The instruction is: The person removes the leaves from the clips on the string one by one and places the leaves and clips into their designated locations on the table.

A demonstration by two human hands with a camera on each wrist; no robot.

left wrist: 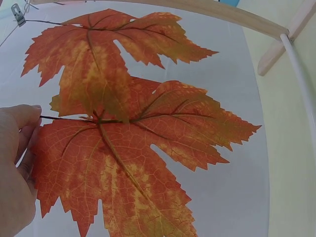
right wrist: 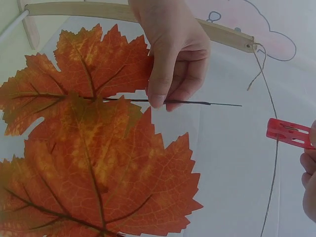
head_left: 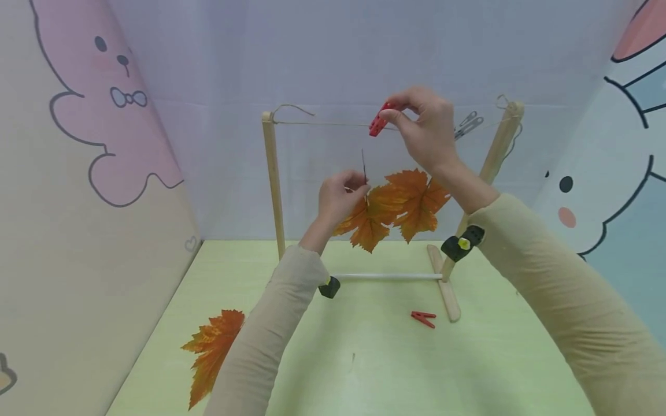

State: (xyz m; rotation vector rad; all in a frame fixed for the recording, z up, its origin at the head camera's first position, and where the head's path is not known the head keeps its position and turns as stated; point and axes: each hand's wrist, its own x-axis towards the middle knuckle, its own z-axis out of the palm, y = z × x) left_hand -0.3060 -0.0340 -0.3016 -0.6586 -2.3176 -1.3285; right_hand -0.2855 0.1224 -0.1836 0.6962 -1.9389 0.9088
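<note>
The left hand (head_left: 340, 196) pinches the dark stem (right wrist: 190, 102) of an orange-brown artificial maple leaf (left wrist: 118, 177) between thumb and fingers, the stem's thin tip pointing up below the string. Higher up, the right hand (head_left: 426, 130) grips a red clothespin (head_left: 380, 119) by its rear end. The clothespin's front end overlaps the thin string (head_left: 322, 123) in the head and right wrist views. A second maple leaf (head_left: 420, 199) hangs behind the first, its stem at a grey metal clip (left wrist: 18, 15) on the string.
Two wooden posts (head_left: 274, 185) carry the string, joined low down by a white rod (head_left: 387, 277). Another red clothespin (head_left: 424, 319) lies on the pale green table (head_left: 385, 370). A maple leaf (head_left: 213, 352) lies at left, beside the left sleeve. More grey clips (head_left: 470, 124) hang near the right post.
</note>
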